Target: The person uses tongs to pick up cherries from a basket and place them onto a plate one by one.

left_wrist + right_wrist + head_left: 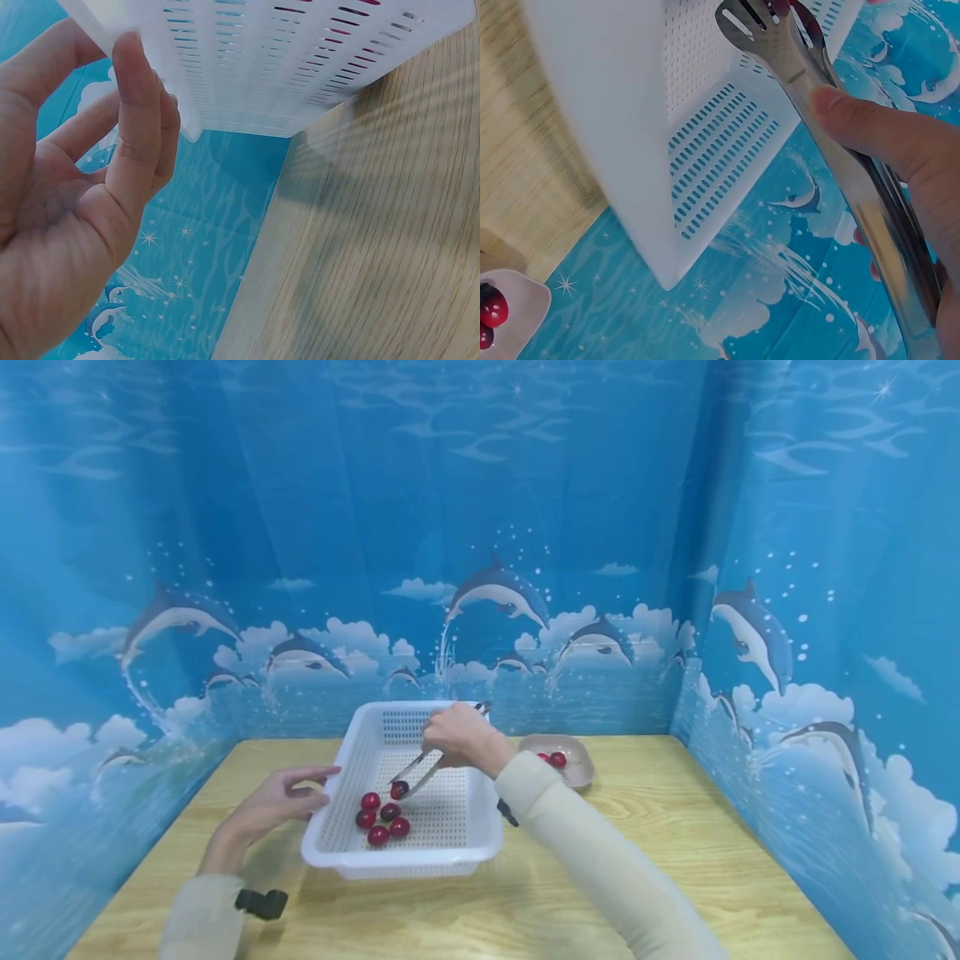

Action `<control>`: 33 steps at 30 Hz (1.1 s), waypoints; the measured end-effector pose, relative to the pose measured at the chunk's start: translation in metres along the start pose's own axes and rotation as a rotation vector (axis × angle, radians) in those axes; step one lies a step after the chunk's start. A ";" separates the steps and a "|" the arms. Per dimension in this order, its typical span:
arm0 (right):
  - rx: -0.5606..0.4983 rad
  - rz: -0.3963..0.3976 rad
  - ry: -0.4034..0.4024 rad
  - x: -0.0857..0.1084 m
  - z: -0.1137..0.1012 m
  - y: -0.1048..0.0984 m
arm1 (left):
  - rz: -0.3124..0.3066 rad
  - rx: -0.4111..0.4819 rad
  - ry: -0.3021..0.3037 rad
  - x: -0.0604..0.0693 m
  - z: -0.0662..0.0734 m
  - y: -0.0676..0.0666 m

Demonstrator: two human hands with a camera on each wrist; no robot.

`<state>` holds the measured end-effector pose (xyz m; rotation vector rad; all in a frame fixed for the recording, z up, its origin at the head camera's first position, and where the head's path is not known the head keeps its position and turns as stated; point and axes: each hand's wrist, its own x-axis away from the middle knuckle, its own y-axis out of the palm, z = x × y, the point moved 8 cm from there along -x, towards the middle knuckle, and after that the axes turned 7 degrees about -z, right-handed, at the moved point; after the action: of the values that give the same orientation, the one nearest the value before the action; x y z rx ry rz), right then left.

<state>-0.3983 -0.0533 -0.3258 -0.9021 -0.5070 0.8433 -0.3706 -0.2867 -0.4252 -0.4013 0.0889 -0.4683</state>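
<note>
My right hand (467,737) grips metal tongs (832,142) above a white perforated plastic basket (483,827). Between the tongs' tips, low over the basket's floor, is a dark red cherry (399,790). Several more cherries (378,836) lie loose in the near left part of the basket. At the basket's left side, my left hand (273,802) holds the rim between thumb and fingers; the left wrist view shows the fingertips against the white rim (112,30). To the right of the basket, a small beige dish (583,772) contains cherries (558,759), partly hidden by my right arm.
Basket and dish stand on a wood-grain table (637,860). A blue curtain with dolphins (502,593) encloses the table at the back and both sides. Each wrist has a dark strap device, such as the one (261,904) on the left.
</note>
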 end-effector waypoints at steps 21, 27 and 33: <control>-0.165 0.112 0.042 0.038 0.018 0.005 | -0.006 0.001 -0.009 0.001 0.000 0.002; -0.173 0.119 0.056 0.045 0.022 0.005 | -0.004 -0.002 -0.004 0.001 0.000 0.002; -0.185 0.143 0.061 0.053 0.026 0.006 | 0.003 -0.004 -0.012 0.002 0.001 0.002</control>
<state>-0.3880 0.0039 -0.3148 -1.1419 -0.4764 0.9057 -0.3682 -0.2857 -0.4252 -0.4077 0.0790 -0.4625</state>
